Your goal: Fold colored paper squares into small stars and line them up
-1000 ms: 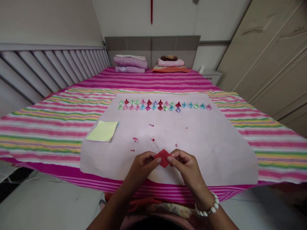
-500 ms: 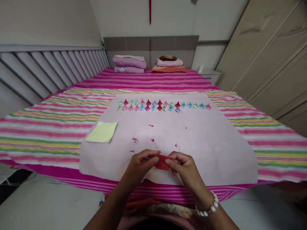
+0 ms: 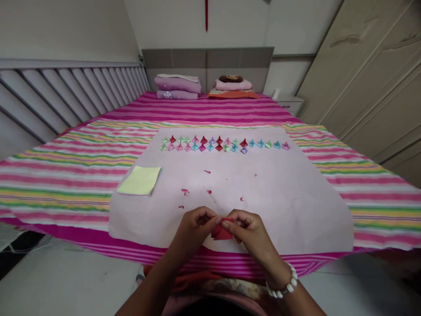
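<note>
Between my two hands is a piece of red folded paper (image 3: pixel 223 232), held just above the near part of a pale sheet (image 3: pixel 296 202). My left hand (image 3: pixel 198 226) pinches its upper left edge between thumb and finger. On the other side, my right hand (image 3: pixel 245 224), with a white bead bracelet at the wrist, pinches the upper right part. The thumbs nearly meet, and fingers hide some of the folds. Beyond them lie small red scraps (image 3: pixel 185 192). Farther off, small folded paper shapes (image 3: pixel 219 144) in several colours stand in two rows.
A stack of square paper, yellow on top (image 3: pixel 140 181), lies at the left of the sheet. Striped bedding (image 3: pixel 66 175) surrounds it. Folded purple bedding (image 3: pixel 177 85) and a pink pile (image 3: pixel 233 85) rest by the headboard. A slatted rail (image 3: pixel 72 94) runs along the left.
My hands have drawn closer together, and the red paper between them has tilted and bunched, its lower edge now slightly nearer to me.
</note>
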The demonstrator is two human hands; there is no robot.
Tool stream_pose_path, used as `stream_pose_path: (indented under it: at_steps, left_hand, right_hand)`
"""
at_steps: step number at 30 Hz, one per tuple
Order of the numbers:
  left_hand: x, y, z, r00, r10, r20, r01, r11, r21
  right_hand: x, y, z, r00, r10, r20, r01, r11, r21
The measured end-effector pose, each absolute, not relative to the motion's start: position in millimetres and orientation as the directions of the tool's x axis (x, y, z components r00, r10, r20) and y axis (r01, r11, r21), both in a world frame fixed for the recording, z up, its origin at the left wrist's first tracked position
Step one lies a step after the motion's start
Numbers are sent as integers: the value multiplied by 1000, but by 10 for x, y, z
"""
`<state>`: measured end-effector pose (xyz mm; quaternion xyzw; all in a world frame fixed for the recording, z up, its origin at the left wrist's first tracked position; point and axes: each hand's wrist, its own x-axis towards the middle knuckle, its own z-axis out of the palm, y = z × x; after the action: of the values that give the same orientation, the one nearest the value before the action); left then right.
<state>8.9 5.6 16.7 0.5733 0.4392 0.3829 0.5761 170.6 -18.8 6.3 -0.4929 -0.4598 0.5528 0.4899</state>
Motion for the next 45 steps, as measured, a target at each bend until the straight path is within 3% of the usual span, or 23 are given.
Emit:
stream_pose_path:
  at_steps: [11,18,26,45]
  left_hand:
    - [97,21,199,287,953,-94,-72,119,990]
    - [111,-14,217,149,988,-39,-153,62,986]
    - [71,-29,218,309,951,-3,-73,27,997]
    - [17,-3,266,402,914,-62,-49,90,995]
  right_hand:
    - [1652,-210,-40,48,997,-63,-292,-46,-955]
    - [1642,-291,15,105,994,8,-335,42,-941]
    - [1706,-333,16,73,997,6,-322,29,-946]
    - [1741,-344,68,-22,998,-51,-296,-55,-954]
